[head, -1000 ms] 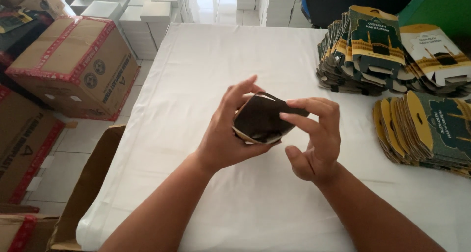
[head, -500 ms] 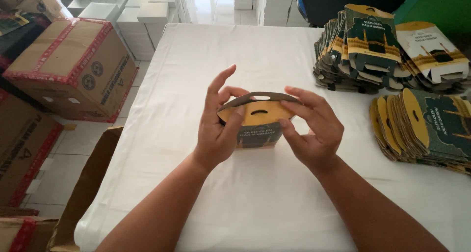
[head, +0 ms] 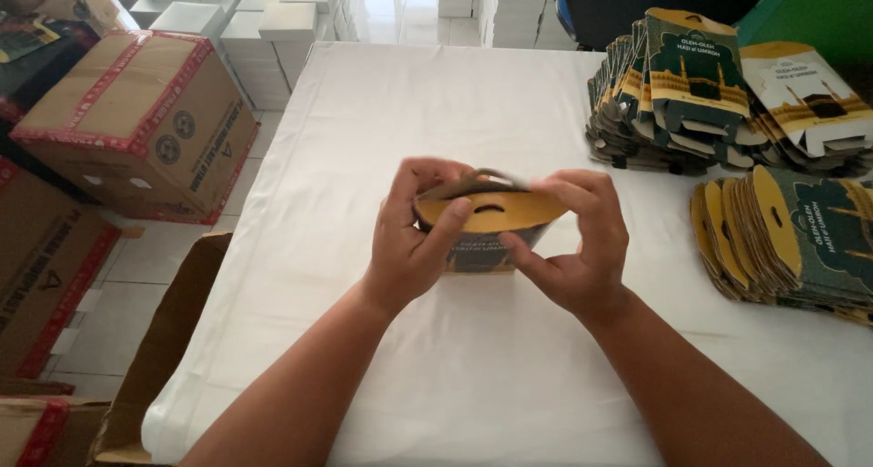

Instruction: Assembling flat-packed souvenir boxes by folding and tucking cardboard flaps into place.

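Far left of the hands, taped cardboard cartons (head: 127, 121) stand on the floor beside the white table (head: 382, 140). The left hand (head: 414, 240) is curled around the left end of a small yellow-and-dark paper box (head: 486, 221), its thumb pressed on the yellow handle flap. The right hand (head: 582, 249) grips the box's right end, fingers over the top, thumb beneath. Right of that hand, well apart, lie stacks of flat box blanks (head: 782, 230).
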